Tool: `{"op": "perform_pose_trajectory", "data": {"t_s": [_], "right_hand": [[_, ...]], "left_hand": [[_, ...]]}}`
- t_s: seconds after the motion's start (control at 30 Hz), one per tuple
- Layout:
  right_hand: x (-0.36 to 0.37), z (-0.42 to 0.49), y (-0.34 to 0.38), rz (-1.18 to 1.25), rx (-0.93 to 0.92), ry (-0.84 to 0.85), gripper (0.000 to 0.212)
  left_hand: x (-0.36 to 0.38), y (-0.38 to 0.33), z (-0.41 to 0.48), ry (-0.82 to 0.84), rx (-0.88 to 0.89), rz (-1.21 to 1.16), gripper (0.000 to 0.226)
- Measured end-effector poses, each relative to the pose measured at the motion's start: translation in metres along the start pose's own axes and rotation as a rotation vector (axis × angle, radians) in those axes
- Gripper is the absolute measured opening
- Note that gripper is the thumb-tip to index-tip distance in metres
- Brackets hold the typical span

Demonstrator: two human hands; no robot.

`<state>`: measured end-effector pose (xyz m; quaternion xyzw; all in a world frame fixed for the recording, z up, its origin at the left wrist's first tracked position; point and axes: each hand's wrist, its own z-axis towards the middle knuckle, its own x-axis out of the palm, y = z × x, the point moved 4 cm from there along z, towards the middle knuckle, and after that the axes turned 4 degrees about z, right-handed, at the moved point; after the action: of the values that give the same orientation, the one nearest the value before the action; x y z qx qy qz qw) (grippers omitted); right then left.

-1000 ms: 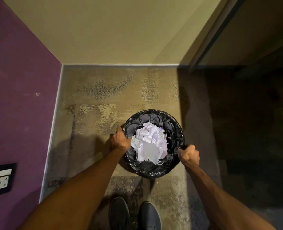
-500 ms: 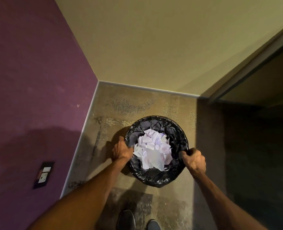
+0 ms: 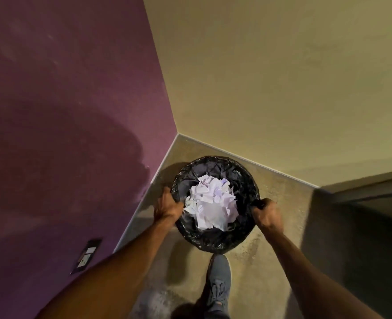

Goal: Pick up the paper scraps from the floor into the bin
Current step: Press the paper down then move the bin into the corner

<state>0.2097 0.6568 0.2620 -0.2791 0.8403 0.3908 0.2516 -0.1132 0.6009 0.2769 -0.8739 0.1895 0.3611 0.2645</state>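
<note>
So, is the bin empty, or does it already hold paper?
It holds paper: a heap of white paper scraps lies in the middle of the bin, with dark wall showing around it.

Grey laced shoe (image 3: 220, 277), grey trousers (image 3: 151, 302) (arms (image 3: 130, 261) bare)

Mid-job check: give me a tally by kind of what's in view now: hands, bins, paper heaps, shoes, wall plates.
hands: 2, left hand, right hand
bin: 1
paper heap in the bin: 1, scraps uncountable
shoe: 1
wall socket plate: 1
total: 6
</note>
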Motion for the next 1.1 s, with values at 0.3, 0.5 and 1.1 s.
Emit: {"op": "perform_pose_trajectory", "data": {"t_s": [0.3,0.5,1.1], "right_hand": [[0.032,0.100,0.092,-0.075,-0.099,0.043,0.027],[0.063,0.151,0.128,-0.091,-0.209,0.001,0.029],[0.140,0.224,0.156,-0.046,-0.356,-0.062,0.040]], "left_hand": [[-0.031,-0.029,0.079,-0.050,-0.110,-0.096,0.070],[-0.031,-0.039,0.130,-0.141,-0.149,-0.138,0.066],[0.005,-0.031,0.231,-0.304,-0.155,-0.229,0.054]]}}
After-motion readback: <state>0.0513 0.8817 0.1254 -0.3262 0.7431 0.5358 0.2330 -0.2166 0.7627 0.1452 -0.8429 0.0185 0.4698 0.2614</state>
